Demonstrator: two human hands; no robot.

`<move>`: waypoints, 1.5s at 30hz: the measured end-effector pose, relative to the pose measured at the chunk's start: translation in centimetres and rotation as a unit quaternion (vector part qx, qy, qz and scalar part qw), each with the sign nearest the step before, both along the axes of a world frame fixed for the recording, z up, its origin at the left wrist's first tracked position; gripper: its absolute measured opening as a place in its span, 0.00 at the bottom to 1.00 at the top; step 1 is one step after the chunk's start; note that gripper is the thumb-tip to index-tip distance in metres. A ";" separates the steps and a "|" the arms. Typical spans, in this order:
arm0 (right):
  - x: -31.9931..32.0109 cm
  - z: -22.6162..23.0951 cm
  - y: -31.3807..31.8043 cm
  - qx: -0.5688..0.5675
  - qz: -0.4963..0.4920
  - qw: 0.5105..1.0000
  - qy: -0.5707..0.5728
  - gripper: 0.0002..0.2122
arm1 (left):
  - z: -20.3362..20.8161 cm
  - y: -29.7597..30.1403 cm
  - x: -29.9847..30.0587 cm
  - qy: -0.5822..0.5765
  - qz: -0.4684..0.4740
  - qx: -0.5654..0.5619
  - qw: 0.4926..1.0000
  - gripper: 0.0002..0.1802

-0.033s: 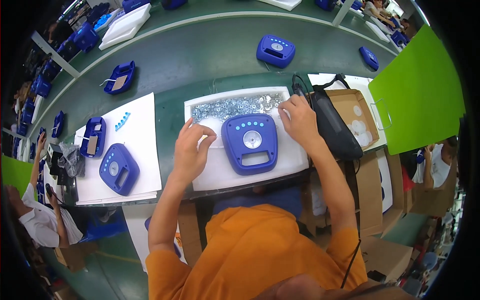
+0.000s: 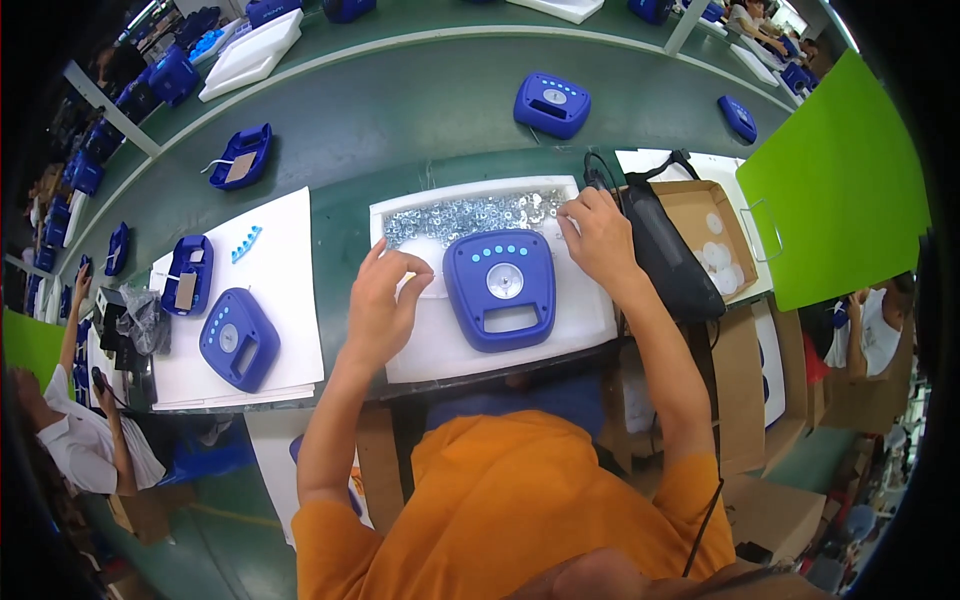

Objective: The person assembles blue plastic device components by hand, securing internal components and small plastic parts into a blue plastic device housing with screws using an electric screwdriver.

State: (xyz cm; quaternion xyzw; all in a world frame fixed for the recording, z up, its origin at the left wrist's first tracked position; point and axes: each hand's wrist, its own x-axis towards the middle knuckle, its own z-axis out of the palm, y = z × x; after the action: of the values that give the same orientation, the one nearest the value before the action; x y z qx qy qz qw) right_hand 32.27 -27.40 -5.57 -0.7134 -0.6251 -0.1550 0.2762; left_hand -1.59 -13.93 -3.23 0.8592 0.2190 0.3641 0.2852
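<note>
On the green tabletop [image 2: 342, 215], centre frame, our blue plastic housing [image 2: 500, 300] lies on a white foam tray [image 2: 415, 357]. Left hand [image 2: 386, 300] and right hand [image 2: 602, 238], fingers half curled, flank it; we cannot tell if either grips anything. Nothing has visibly shifted; work seems no further along.

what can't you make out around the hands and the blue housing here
All in the head view:
Left hand: whether the fingertips pinch anything; too small to tell.
Right hand: whether it holds a piece; its own back hides the palm.
Rounded blue plastic housing: its underside, hidden by its own body.
Small silvery metal pieces in the white foam tray: their number; too small, crowded.
Long black bag: its contents, hidden by its sides.
</note>
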 end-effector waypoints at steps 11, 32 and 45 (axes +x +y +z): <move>1.5 -2.1 2.8 -0.074 -0.037 0.993 -0.083 0.06 | 0.6 -0.5 -0.8 0.003 0.004 -0.008 1.000 0.03; -7.9 1.3 -2.1 0.000 0.192 0.981 -0.033 0.05 | 0.0 -1.0 2.1 -0.017 -0.029 -0.011 0.999 0.02; -7.1 2.9 -3.9 0.086 0.160 0.983 -0.026 0.08 | -1.0 -1.6 6.6 0.025 -0.097 0.077 0.992 0.07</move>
State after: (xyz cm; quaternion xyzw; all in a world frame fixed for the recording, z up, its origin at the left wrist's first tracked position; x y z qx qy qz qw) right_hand 25.15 -31.33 -2.70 -0.5739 -0.7224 -0.1807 0.3407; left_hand 5.04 -15.57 -4.27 0.9045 0.1132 0.3288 0.2470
